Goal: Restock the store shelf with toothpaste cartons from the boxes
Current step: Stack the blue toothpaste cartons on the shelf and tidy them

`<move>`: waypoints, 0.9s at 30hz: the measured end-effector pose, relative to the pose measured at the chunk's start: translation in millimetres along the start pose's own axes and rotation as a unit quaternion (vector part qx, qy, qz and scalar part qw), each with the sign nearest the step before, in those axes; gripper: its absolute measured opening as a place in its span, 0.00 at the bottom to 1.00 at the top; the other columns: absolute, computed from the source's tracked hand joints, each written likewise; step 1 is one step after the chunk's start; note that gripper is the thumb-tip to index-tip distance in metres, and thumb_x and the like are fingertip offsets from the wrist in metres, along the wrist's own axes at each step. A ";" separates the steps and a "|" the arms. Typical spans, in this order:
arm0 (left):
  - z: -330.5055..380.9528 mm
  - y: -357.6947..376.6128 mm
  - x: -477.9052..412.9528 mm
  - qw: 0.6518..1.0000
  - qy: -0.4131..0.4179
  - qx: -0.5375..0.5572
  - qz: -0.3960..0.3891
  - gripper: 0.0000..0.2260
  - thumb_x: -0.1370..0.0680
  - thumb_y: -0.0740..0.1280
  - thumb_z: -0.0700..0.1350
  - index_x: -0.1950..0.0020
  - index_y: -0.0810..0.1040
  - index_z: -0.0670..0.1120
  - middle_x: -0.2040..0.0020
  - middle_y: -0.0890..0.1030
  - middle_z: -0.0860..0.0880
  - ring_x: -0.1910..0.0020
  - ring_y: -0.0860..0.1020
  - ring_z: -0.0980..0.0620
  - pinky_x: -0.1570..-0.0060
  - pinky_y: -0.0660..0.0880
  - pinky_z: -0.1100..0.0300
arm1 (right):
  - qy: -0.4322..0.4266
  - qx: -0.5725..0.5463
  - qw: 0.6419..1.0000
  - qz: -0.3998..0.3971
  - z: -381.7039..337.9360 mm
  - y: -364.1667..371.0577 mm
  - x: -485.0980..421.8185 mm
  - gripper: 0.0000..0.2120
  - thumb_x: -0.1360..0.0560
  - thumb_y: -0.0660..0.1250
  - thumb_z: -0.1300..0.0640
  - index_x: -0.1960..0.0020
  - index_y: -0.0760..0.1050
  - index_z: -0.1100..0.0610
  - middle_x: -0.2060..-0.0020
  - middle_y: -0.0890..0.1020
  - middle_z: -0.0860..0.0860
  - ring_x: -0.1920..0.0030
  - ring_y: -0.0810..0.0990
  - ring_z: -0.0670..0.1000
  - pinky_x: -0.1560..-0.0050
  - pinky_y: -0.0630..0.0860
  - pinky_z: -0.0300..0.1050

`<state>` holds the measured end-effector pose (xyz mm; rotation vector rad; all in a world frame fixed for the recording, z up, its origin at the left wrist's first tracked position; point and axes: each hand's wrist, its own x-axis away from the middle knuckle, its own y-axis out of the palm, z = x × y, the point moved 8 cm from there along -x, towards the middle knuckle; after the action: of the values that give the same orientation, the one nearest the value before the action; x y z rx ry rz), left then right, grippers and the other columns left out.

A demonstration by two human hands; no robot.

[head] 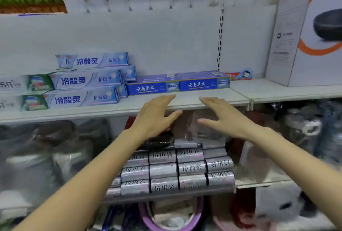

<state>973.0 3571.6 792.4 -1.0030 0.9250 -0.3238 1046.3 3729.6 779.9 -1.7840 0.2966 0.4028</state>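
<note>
Both your hands are empty. Left hand & right hand hover in front of the shelf lip, fingers fairly straight and spread, palms turned in toward each other, nothing pinched or held. They're just short of the dark blue cartons, not touching them.

Those dark blue cartons lie flat, long side to the front, two end to end w/ more rows behind. The printed face is out so a shopper can read the brand. On the left they butt up to the light blue cartons, stacked three high & stepped, faces fwd too, no gap btw brands. Farther left sit green-and-white cartons, two high. A red carton lies back by the wall past the blue row's right end.

My read: palms-in, one hand toward each half of the blue row, suits squaring or sliding that row. Equally it could be two free hands ready to fetch more, can't tell which. The blue row looks one layer high vs three next door, so there's room on top and the task is prob early-to-mid. Supply boxes aren't in view.

Watch the front edge: a nudge outward could drop a carton onto the silver rolls on the shelf below.
</note>
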 end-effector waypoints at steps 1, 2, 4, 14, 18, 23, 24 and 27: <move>0.5 2.6 12.9 1.000 0.006 0.005 -0.008 0.30 0.24 0.59 0.62 0.26 0.67 0.49 0.29 0.71 0.49 0.30 0.68 0.49 0.32 0.63 0.55 | 0.002 0.010 1.000 -0.013 -7.3 7.6 10.2 0.36 0.25 0.65 0.41 0.24 0.57 0.55 0.25 0.63 0.51 0.27 0.61 0.52 0.26 0.56 0.47; 0.4 6.6 25.9 1.000 0.012 0.005 -0.017 0.31 0.25 0.58 0.62 0.27 0.67 0.48 0.30 0.73 0.49 0.31 0.69 0.49 0.32 0.64 0.56 | 0.009 0.015 1.000 -0.026 -12.6 15.4 19.4 0.37 0.25 0.65 0.41 0.23 0.56 0.54 0.25 0.62 0.51 0.27 0.61 0.52 0.27 0.57 0.50; -1.1 17.2 50.8 0.999 0.019 0.000 -0.032 0.30 0.24 0.60 0.62 0.27 0.68 0.48 0.30 0.73 0.49 0.31 0.70 0.49 0.33 0.65 0.56 | 0.024 0.011 0.998 -0.054 -21.0 32.6 36.1 0.37 0.25 0.63 0.39 0.23 0.55 0.53 0.25 0.62 0.51 0.27 0.61 0.52 0.28 0.59 0.53; -40.4 164.8 198.6 0.975 -0.074 0.043 -0.207 0.28 0.21 0.60 0.60 0.24 0.63 0.49 0.26 0.66 0.48 0.27 0.64 0.49 0.30 0.62 0.53 | 0.115 -0.103 0.971 -0.184 -13.8 197.2 138.4 0.36 0.25 0.61 0.38 0.23 0.56 0.53 0.26 0.62 0.52 0.26 0.60 0.53 0.29 0.59 0.47; -67.9 246.1 301.9 0.943 -0.160 0.068 -0.285 0.29 0.23 0.61 0.62 0.26 0.66 0.48 0.28 0.69 0.46 0.29 0.66 0.47 0.31 0.63 0.55 | 0.226 -0.197 0.914 -0.272 2.1 322.0 231.4 0.35 0.24 0.63 0.41 0.24 0.57 0.56 0.26 0.63 0.55 0.26 0.60 0.52 0.29 0.56 0.43; -103.8 317.3 429.8 0.891 -0.272 0.090 -0.352 0.34 0.23 0.62 0.61 0.21 0.50 0.55 0.23 0.60 0.49 0.25 0.59 0.51 0.29 0.60 0.54 | 0.325 -0.274 0.831 -0.359 6.5 457.8 339.1 0.37 0.25 0.64 0.40 0.23 0.56 0.57 0.26 0.61 0.56 0.26 0.61 0.53 0.27 0.56 0.44; -108.9 326.2 448.9 0.885 -0.292 0.106 -0.348 0.36 0.23 0.63 0.61 0.21 0.47 0.56 0.23 0.58 0.49 0.24 0.58 0.51 0.28 0.59 0.55 | 0.343 -0.291 0.815 -0.365 8.6 482.0 351.9 0.38 0.25 0.64 0.39 0.23 0.56 0.55 0.25 0.61 0.56 0.26 0.61 0.53 0.26 0.57 0.47; -129.6 354.2 497.2 0.855 -0.367 0.122 -0.346 0.39 0.24 0.65 0.58 0.22 0.43 0.59 0.22 0.56 0.48 0.24 0.58 0.50 0.29 0.58 0.56 | 0.409 -0.361 0.762 -0.348 14.4 548.9 374.2 0.38 0.26 0.65 0.38 0.23 0.56 0.53 0.25 0.61 0.53 0.26 0.63 0.53 0.27 0.60 0.51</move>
<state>1107.6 3375.9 215.2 -1.0732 -0.2025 -0.5853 1161.3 3613.2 135.9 -2.5864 0.0365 -0.9709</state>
